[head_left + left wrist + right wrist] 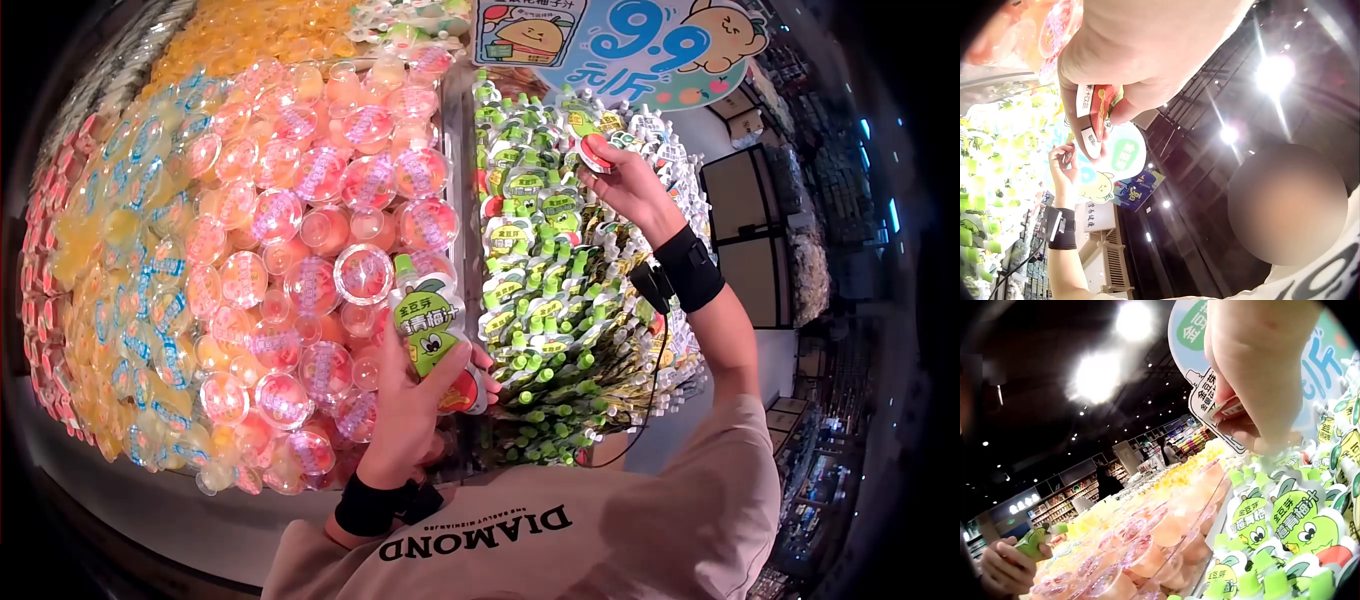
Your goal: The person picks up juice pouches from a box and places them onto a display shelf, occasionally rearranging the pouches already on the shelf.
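Observation:
My left hand point(415, 400) grips a drink pouch point(430, 315) with a green cap and a cartoon green plum on its label. This pouch stands cap up over the seam between two displays; its red lower end point(1102, 107) shows in the left wrist view. Farther out, my right hand point(635, 190) pinches the red-and-white end of a second pouch point(592, 150) above the pouch pile. In the right wrist view my fingers and wrist cover most of that second pouch point(1233, 409). Rows of similar green-capped pouches point(530, 260) lie below the right hand.
Pink jelly cups point(310, 230) are heaped left of a clear divider point(465, 170), with yellow ones point(110, 270) beyond. A blue price sign point(650, 50) stands behind the pouches. A cable point(655, 385) hangs from the right wrist camera. People point(1109, 482) stand far off among shelves.

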{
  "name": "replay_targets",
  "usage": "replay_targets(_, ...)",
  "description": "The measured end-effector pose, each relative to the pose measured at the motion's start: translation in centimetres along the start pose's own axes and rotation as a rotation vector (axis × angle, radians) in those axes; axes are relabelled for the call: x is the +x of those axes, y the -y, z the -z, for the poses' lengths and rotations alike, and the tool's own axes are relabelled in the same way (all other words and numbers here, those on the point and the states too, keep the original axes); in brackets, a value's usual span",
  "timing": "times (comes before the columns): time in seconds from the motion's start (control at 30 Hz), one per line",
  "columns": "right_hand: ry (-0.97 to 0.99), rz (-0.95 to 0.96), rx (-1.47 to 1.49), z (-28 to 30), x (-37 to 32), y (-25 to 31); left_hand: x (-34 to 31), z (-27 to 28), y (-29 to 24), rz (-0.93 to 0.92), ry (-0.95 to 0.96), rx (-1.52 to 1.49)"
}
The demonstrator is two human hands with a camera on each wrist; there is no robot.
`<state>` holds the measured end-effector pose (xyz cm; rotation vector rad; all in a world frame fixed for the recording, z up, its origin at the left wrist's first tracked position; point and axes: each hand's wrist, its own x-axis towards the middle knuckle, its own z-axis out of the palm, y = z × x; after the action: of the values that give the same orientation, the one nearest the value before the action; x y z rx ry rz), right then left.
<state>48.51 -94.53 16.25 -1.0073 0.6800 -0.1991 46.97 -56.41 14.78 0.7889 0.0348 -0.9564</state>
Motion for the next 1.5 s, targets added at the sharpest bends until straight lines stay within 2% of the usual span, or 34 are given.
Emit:
replay_targets(0.03,-0.104,0.051,-0.124,-0.2,0.5,0.1,0.0,0.0,0.0,0.001,-0.001,-0.004)
replay_targets(0.07,-0.007,0.070,-0.158,0.2,1.6,0.5,0.1,0.0,0.0,0.004,0.000,-0.010)
replay_targets(0.1,-0.006,0.069,-0.160,0.7,2.8,0.9,0.1,0.0,0.0,0.007,0.001,-0.015)
replay_targets(0.17,0.163,0.188,-0.167,1.6,6.1,1.7,0.2,0.1,-0.1,0.013,-0.007,-0.009)
replay_targets(0.23,0.367,0.169,-0.069,1.8,8.6,2.5,0.2,0.3,-0.1,0.023,-0.020,-0.002)
replay_targets(0.3,0.268,0.314,-0.073,0.2,9.3,2.5,0.3,0.5,-0.3,0.019,-0.038,0.022)
replay_targets(0.37,0.326,0.286,-0.071,-0.5,10.2,2.8,0.3,0.9,-0.4,0.023,-0.052,0.030)
replay_targets(0.43,0.296,0.361,-0.255,-1.8,10.3,3.3,0.3,1.2,-0.5,0.029,-0.068,0.037)
replay_targets(0.47,0.088,0.383,-0.423,-3.5,9.0,3.0,0.3,1.2,-0.6,0.034,-0.080,0.037)
replay_targets(0.5,0.089,0.382,-0.427,-3.3,9.5,3.1,0.3,1.2,-0.7,0.039,-0.092,0.036)
replay_targets(0.57,-0.122,0.548,-0.961,-2.1,12.3,2.8,0.5,1.2,-0.8,0.040,-0.086,0.036)
replay_targets(0.6,-0.238,1.070,-1.197,1.2,17.4,1.3,0.5,1.3,-0.7,0.043,-0.082,0.041)
replay_targets(0.7,-0.148,1.018,-1.261,-0.7,17.1,1.3,0.8,1.2,-0.3,0.035,-0.104,0.049)
replay_targets(0.73,-0.084,1.231,-1.217,-1.4,17.5,1.0,0.9,1.4,-0.2,0.030,-0.109,0.046)
replay_targets(0.83,-0.127,1.282,-1.266,-2.1,18.0,0.6,1.1,1.8,-0.2,0.044,-0.118,0.045)
replay_targets(0.9,-0.072,1.274,-1.312,-0.8,19.5,0.2,1.3,2.1,-0.2,0.065,-0.098,0.035)
replay_targets(0.97,0.167,1.387,-1.429,0.5,21.0,-0.3,1.4,2.1,-0.3,0.059,-0.104,0.035)
replay_targets(1.0,0.146,1.302,-1.484,1.3,21.8,-0.6,1.5,2.2,-0.3,0.052,-0.105,0.037)
replay_targets(1.03,0.150,1.300,-1.481,1.8,22.5,-0.7,1.6,2.3,-0.3,0.052,-0.109,0.036)
replay_targets(1.1,-0.004,0.964,-1.436,2.7,24.0,-1.1,1.7,2.4,-0.3,0.067,-0.124,0.052)
replay_targets(1.13,-0.032,0.806,-1.188,4.1,26.0,-1.7,1.7,2.5,-0.2,0.067,-0.128,0.052)
replay_targets(1.17,0.010,0.761,-1.127,6.3,28.8,-1.9,1.8,2.6,0.0,0.053,-0.121,0.050)
replay_targets(1.23,0.043,0.627,-1.049,6.8,29.0,-1.7,1.9,2.9,0.2,0.037,-0.112,0.050)
replay_targets(1.27,0.043,0.626,-1.048,7.1,29.2,-1.6,1.9,3.0,0.2,0.036,-0.112,0.048)
replay_targets(1.33,-0.013,0.468,-1.113,7.5,29.8,-1.3,2.0,3.1,0.4,0.033,-0.111,0.045)
replay_targets(1.37,-0.013,0.468,-1.114,6.5,28.8,-0.8,2.1,3.1,0.4,0.038,-0.113,0.047)
replay_targets(1.43,-0.054,0.269,-1.362,5.1,27.3,0.1,2.1,3.0,0.4,0.038,-0.115,0.050)
replay_targets(1.47,-0.051,0.273,-1.361,5.3,27.4,-0.2,2.1,2.9,0.4,0.045,-0.119,0.047)
replay_targets(1.5,0.073,0.333,-1.266,5.3,27.2,-0.7,2.1,2.8,0.4,0.054,-0.124,0.044)
